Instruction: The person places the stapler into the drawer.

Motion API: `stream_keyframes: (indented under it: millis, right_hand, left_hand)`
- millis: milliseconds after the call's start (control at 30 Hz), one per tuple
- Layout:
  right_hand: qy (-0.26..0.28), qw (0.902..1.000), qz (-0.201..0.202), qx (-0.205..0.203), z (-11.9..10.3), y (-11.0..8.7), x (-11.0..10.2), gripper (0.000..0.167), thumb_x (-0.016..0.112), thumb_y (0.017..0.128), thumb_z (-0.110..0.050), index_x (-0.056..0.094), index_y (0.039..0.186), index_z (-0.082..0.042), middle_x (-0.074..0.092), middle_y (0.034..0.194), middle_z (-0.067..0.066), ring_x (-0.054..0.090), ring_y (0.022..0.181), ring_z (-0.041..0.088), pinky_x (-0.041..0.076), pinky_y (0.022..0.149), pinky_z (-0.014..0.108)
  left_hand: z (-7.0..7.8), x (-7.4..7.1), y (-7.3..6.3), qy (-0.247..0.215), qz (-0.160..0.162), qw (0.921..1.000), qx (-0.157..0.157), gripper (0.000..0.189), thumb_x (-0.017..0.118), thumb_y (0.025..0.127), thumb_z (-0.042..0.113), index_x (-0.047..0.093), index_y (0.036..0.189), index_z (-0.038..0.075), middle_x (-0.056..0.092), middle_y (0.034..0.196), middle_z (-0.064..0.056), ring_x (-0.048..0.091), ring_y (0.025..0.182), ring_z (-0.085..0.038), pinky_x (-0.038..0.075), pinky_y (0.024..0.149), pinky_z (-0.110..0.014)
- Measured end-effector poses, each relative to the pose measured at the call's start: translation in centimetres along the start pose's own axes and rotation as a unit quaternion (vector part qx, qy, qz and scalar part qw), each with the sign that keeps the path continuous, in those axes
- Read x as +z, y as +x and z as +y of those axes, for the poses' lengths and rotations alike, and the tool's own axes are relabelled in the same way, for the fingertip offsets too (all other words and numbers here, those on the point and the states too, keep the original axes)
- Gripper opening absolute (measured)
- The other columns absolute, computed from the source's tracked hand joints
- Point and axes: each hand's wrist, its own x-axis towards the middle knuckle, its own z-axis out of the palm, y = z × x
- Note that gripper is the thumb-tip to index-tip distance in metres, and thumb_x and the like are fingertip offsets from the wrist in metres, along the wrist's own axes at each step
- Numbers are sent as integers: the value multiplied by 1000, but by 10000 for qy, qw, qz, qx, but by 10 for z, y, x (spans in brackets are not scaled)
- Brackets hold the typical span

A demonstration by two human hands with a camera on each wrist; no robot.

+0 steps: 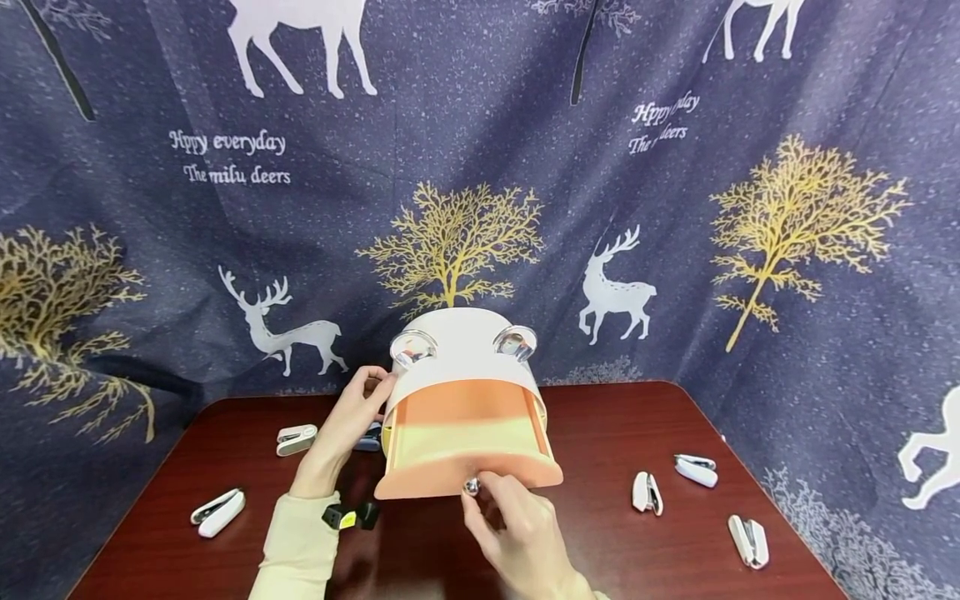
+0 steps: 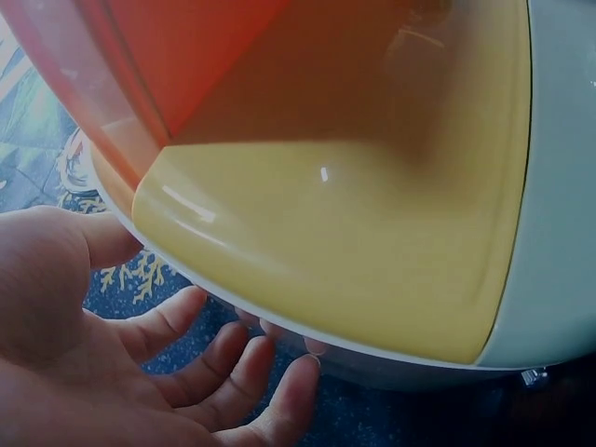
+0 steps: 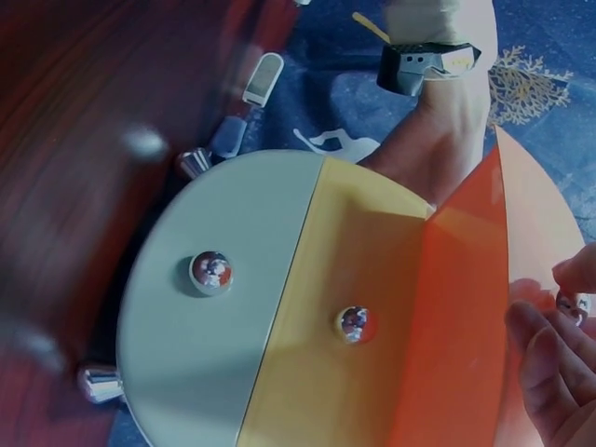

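A small white rounded cabinet (image 1: 461,354) stands at the back middle of the table, with two chrome discs on top. Its orange top drawer (image 1: 420,479) is pulled out, and the inside looks bare. My right hand (image 1: 521,529) pinches the drawer's round chrome knob (image 1: 471,486) between thumb and fingers. At the cabinet's left side, my left hand (image 1: 360,408) rests its loosely bent fingers against the outer wall. Under the orange drawer, the right wrist view shows a closed yellow drawer (image 3: 321,289) and a pale green drawer (image 3: 247,228), each with a chrome knob.
White staplers lie on both sides of the dark red table (image 1: 600,442): one (image 1: 219,512) at left, another (image 1: 297,439) behind it, several to the right, including one (image 1: 647,492). A blue stapler (image 1: 369,439) sits beside the cabinet's left. A patterned blue cloth (image 1: 480,125) hangs behind.
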Motion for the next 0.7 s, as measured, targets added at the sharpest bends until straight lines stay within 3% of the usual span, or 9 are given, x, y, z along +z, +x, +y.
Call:
stream_keyframes:
  millis: [233, 367, 433, 567, 700]
  right_hand:
    - [201, 9991, 56, -370, 3, 8, -8, 16, 62, 95, -14, 66, 88, 0, 57, 70, -5, 50, 55, 0, 39, 53, 7]
    - [219, 9975, 313, -590, 7, 19, -18, 19, 60, 95, -12, 66, 83, 1, 55, 66, -6, 44, 51, -1, 34, 48, 9]
    - [167, 9969, 462, -618, 10, 24, -24, 22, 59, 96, -11, 66, 80, 2, 57, 66, -2, 47, 50, 3, 37, 47, 14]
    - [114, 9963, 719, -464, 18, 29, -37, 24, 58, 96, -10, 66, 77, 3, 63, 69, 5, 55, 53, 12, 43, 48, 23]
    - [72, 9965, 836, -47, 30, 29, -49, 24, 59, 96, -11, 65, 77, 3, 61, 69, 5, 53, 54, 12, 42, 49, 23]
  left_hand:
    - [5, -1, -2, -53, -81, 9999, -101, 34, 55, 101, 32, 46, 119, 3, 49, 102, -13, 54, 83, -17, 53, 70, -35]
    - [21, -2, -10, -57, -145, 9998, -141, 30, 53, 102, 25, 46, 117, 0, 49, 100, -14, 54, 82, -17, 53, 70, -37]
    - [29, -2, -15, -26, -149, 9998, -150, 28, 52, 103, 22, 46, 117, -1, 48, 100, -14, 54, 81, -17, 53, 71, -36]
    - [39, -1, -21, 4, -169, 9998, -140, 27, 51, 103, 22, 46, 117, -1, 48, 101, -14, 53, 82, -16, 52, 70, -33]
    - [41, -1, -21, -37, -172, 9998, -123, 28, 52, 103, 22, 46, 116, -1, 48, 101, -14, 53, 82, -17, 52, 70, -35]
